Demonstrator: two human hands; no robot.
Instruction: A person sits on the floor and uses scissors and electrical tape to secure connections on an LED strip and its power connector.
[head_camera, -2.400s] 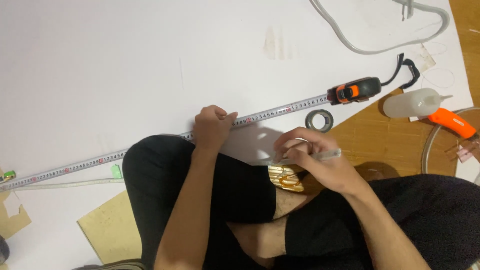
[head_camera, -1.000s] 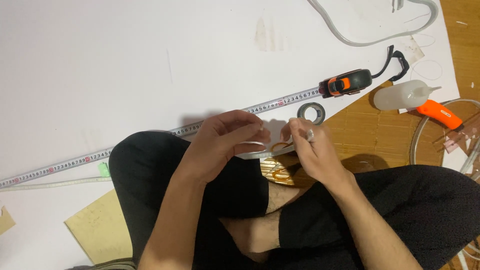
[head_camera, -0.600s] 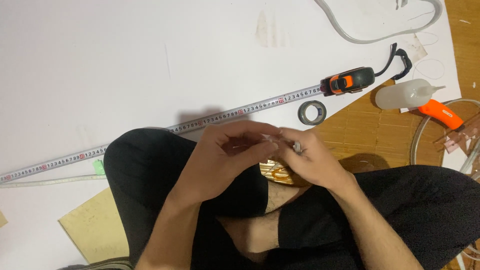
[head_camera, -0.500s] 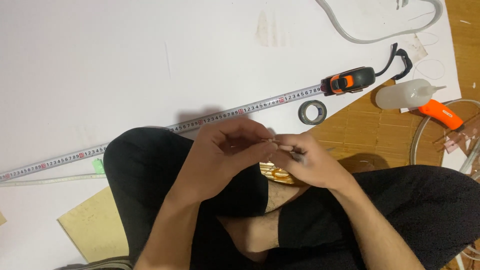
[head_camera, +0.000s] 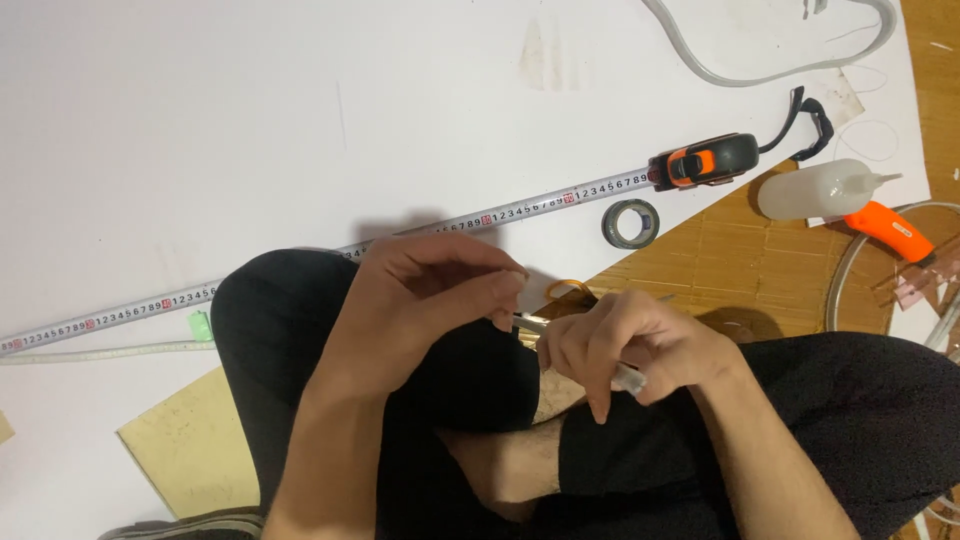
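A tape runs slantwise across the white sheet from the far left edge up to its black-and-orange case. Below it a green scrap lies by a thin white strip, and a cardboard piece sits beside the black-clad knee. The left hand hovers over that knee, fingers curled and pressed together at the tips, meeting the end of a slim silvery pen. The right hand is closed around the pen's other end, fingers folded over it above the crossed legs. Past the hands, a grey tape roll lies at the sheet's edge on the bamboo mat. Farther right, a white squeeze bottle touches an orange cutter, and a grey cord loops along the top.
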